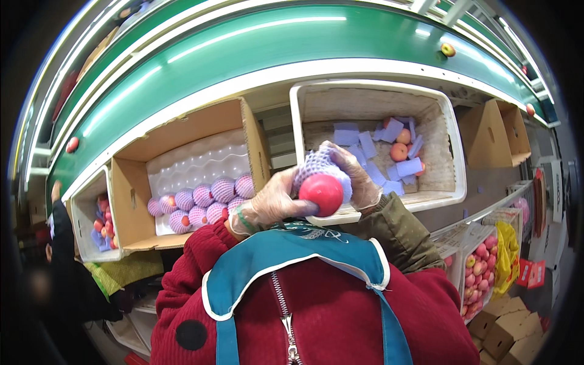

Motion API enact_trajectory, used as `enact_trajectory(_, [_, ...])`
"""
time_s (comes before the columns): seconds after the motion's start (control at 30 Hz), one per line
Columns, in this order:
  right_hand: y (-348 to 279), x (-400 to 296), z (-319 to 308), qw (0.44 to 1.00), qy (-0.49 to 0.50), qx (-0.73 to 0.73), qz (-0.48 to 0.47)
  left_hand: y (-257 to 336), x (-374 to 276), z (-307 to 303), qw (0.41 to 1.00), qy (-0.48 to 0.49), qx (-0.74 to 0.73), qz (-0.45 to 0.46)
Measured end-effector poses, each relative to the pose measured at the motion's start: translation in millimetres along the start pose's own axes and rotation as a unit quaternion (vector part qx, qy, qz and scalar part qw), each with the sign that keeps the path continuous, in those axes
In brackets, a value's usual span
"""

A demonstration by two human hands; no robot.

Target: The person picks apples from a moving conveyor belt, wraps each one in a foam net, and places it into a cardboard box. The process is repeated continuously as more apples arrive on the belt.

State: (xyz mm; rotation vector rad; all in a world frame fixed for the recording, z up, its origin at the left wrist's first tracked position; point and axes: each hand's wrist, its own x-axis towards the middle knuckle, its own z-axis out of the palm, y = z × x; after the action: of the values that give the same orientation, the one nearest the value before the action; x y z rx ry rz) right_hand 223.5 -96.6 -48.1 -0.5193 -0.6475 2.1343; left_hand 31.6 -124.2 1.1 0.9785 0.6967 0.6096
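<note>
In front of my chest a red apple (321, 194) sits partly inside a lilac foam net sleeve (315, 164). My left hand (269, 203), in a clear plastic glove, holds the apple from the left, its thumb along the apple's lower side. Also gloved, my right hand (353, 175) grips the sleeve on the other side, its fingers partly hidden by the foam. To the left, a cardboard box (132, 180) contains a white moulded tray (182, 159) with rows of net-wrapped apples (223, 189). Behind my hands stands a white plastic crate (449, 150) with flattened foam sleeves (367, 145) and loose apples (398, 152).
A green conveyor belt (273, 41) runs across the far side, with a few apples (448, 49) on it. At left, another crate (82, 214) stands near a person in dark clothing (68, 264). Crated apples (479, 273) and cardboard boxes (506, 328) are at lower right.
</note>
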Motion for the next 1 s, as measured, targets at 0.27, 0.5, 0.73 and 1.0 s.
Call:
enact_trajectory(0.27, [-6,14,32,0.84,0.143,-0.465,-0.24,6,-27,-21,0.965,0.174,0.191,0.03])
enact_trajectory(0.5, [31,8,55,0.692,0.077,-0.58,-0.422,-6,-21,-26,0.809,0.39,0.411,0.156])
enact_trajectory(0.73, [59,19,62,0.733,0.002,-0.581,-0.354,-12,-51,-52,0.856,0.319,0.348,0.21])
enact_trajectory(1.0, [72,33,78,0.673,-0.158,-0.639,-0.336,-28,-86,-90,0.965,0.087,-0.242,0.045])
